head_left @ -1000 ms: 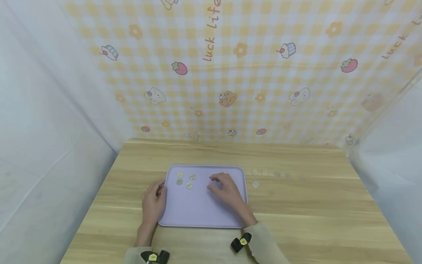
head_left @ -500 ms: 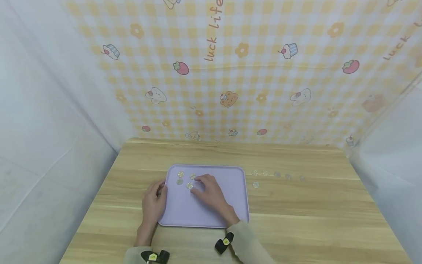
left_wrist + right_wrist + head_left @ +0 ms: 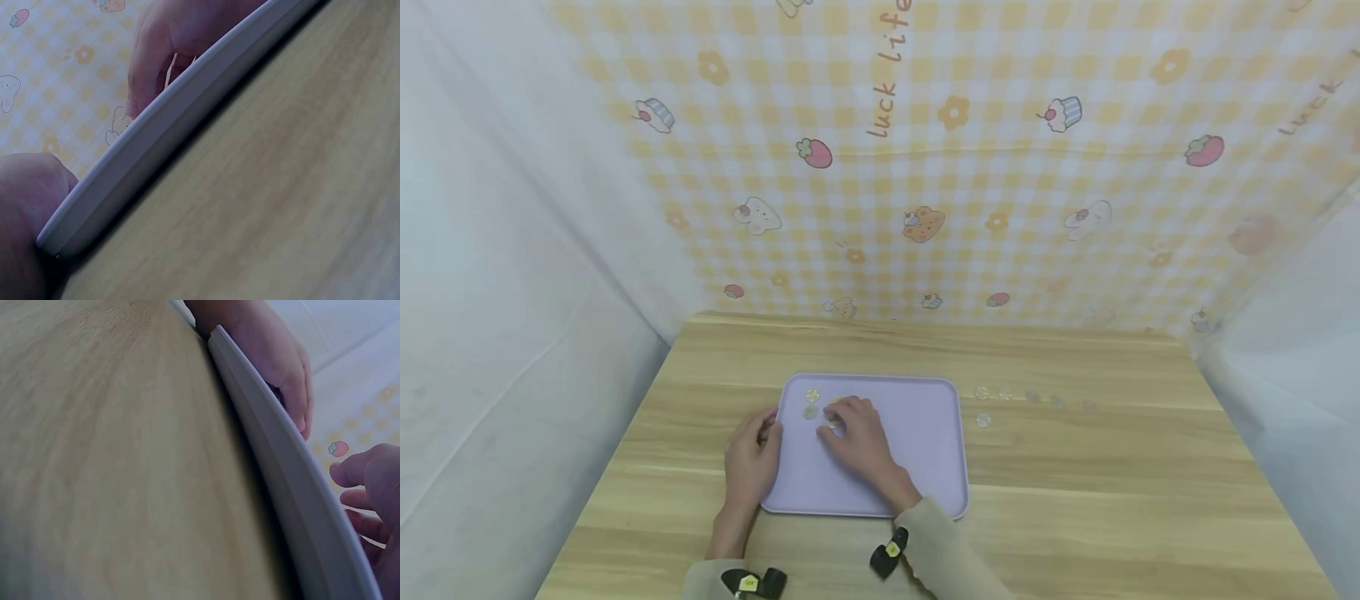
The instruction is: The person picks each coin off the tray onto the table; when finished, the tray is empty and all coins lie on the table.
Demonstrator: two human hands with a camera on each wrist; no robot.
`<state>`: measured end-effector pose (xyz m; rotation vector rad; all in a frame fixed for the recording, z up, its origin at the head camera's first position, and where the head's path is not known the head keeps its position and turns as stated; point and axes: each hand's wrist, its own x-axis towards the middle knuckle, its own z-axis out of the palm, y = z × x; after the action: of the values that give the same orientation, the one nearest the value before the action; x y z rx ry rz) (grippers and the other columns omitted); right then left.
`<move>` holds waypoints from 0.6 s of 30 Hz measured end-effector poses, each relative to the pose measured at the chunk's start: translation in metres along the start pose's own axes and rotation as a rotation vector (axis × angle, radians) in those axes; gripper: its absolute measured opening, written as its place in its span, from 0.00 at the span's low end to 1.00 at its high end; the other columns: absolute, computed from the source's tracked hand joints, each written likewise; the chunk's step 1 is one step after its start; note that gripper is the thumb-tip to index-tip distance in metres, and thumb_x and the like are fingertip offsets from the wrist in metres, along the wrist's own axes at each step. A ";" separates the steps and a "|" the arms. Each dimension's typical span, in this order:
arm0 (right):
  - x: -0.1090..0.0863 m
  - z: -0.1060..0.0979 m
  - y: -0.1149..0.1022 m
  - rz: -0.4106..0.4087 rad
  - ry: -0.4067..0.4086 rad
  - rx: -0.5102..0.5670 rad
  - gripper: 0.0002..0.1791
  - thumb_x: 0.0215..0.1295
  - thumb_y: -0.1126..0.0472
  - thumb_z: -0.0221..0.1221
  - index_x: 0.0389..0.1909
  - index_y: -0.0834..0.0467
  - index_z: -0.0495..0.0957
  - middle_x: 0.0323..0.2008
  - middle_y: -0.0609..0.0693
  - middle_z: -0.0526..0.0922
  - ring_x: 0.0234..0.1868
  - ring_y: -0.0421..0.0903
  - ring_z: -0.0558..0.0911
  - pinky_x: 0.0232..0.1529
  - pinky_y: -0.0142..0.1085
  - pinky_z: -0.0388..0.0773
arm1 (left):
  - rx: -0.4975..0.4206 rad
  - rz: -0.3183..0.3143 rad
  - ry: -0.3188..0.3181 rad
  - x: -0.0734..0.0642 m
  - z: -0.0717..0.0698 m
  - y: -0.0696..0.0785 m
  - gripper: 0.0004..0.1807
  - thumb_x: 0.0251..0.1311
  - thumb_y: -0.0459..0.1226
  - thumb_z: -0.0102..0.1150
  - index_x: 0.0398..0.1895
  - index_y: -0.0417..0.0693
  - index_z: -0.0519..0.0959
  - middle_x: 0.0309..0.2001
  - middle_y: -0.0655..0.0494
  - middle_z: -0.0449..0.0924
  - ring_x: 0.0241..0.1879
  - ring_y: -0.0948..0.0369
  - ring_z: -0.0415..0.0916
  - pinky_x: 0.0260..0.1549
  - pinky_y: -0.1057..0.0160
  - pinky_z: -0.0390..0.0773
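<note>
A lilac tray (image 3: 921,433) lies on the wooden table. My left hand (image 3: 751,462) holds the tray's left edge, thumb and fingers at the rim. Over the tray's upper left part is my right hand (image 3: 861,442), thumb and fingers spread apart. A gold-toned coin (image 3: 832,422) shows in the gap between them, partly covered, and another coin beyond is mostly hidden by the fingers. Left of these lie a gold-toned coin (image 3: 812,395) and a greyer coin (image 3: 810,412). In the right wrist view, the right hand (image 3: 381,494) has loosely bent fingers above the tray rim.
Right of the tray, several pale coins form a row on the table (image 3: 1075,483), among them a coin (image 3: 982,392), with a single coin (image 3: 983,420) below the row's left end. A checked cloth backdrop (image 3: 955,183) stands behind the table.
My right hand has moved left across the tray, from its right part to the coins at the upper left. My left hand stays at the tray's edge.
</note>
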<state>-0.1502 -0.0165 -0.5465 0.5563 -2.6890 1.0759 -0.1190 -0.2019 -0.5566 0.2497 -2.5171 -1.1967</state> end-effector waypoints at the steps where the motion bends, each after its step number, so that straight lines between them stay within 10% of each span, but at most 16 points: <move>1: 0.000 0.001 -0.001 -0.007 0.005 -0.011 0.16 0.58 0.55 0.69 0.46 0.55 0.85 0.45 0.49 0.85 0.47 0.47 0.79 0.52 0.40 0.75 | -0.006 0.005 0.001 0.000 0.000 0.000 0.14 0.67 0.34 0.59 0.54 0.43 0.82 0.46 0.49 0.85 0.41 0.57 0.82 0.41 0.62 0.82; 18: 0.000 0.002 0.001 -0.065 0.024 -0.128 0.12 0.59 0.61 0.65 0.44 0.58 0.85 0.41 0.49 0.80 0.44 0.47 0.76 0.48 0.39 0.73 | 0.002 -0.015 -0.002 0.001 0.000 0.002 0.15 0.67 0.34 0.58 0.54 0.42 0.81 0.46 0.48 0.84 0.42 0.55 0.82 0.41 0.62 0.81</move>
<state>-0.1510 -0.0172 -0.5485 0.5988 -2.6760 0.8813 -0.1198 -0.2005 -0.5552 0.2681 -2.5227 -1.2003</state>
